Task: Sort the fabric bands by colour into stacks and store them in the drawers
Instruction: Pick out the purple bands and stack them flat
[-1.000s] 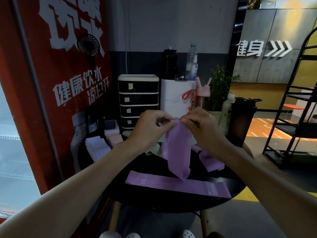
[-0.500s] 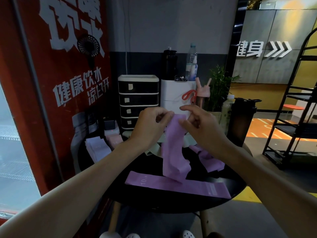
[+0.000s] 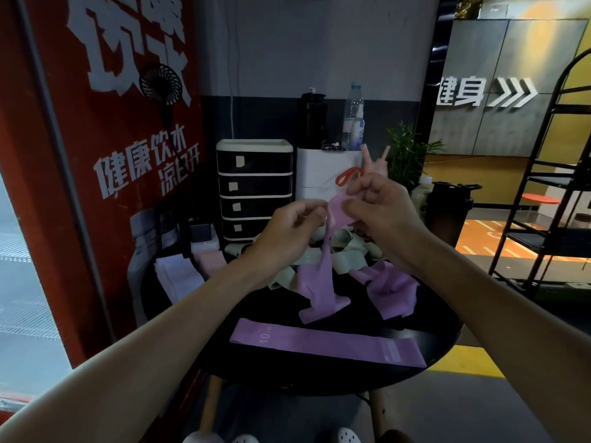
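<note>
Purple and shaken out of its earlier fold, the hanging band (image 3: 323, 273) is pinched at its top by the left hand (image 3: 287, 231) and right hand (image 3: 380, 215). Its tail touches the desk (image 3: 319, 377) behind the flat band (image 3: 319, 345), likely its stack.

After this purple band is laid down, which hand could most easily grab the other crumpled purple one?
Likely the right hand: it hovers above the crumpled purple band, while the left hand sits over the green bands.

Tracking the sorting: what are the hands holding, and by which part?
The left hand and right hand pinch one purple band at its top end; the rest hangs down.
</note>
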A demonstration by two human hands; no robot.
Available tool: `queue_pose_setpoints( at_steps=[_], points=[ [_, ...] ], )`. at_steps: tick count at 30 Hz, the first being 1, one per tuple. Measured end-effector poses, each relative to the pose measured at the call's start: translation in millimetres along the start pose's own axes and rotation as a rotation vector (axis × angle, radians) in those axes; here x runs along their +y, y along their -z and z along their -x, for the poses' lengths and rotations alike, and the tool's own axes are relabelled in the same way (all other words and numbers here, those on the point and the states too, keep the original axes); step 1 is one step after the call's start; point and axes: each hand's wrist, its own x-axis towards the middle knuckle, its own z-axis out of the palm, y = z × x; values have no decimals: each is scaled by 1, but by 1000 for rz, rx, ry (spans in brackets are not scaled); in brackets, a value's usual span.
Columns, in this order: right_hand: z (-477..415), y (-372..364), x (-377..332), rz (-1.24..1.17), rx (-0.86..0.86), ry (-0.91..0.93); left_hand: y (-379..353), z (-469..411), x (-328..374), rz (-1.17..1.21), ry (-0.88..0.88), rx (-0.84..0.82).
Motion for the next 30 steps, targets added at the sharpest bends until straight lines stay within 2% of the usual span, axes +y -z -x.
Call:
queue_pose_setpoints(
  at_steps=[3, 8, 15, 18, 25, 30],
  points=[
    [-4, 3, -6, -49, -2, -8, -3, 4, -3, 179, 103, -164],
    [-2, 15, -6, -36, 103, -4, 0, 8, -16, 256, 104, -247],
    [3, 41, 14, -11, 238, -82, 18, 15, -25, 375, 298, -363],
    [9, 49, 23, -27, 261, -119, 26, 18, -33, 359, 350, -407],
    [39, 71, 54, 16, 302, -170, 55, 32, -53, 210, 433, -388],
    [73, 83, 83, 70, 250, -235, 79, 48, -70, 95, 510, -341]
  ],
)
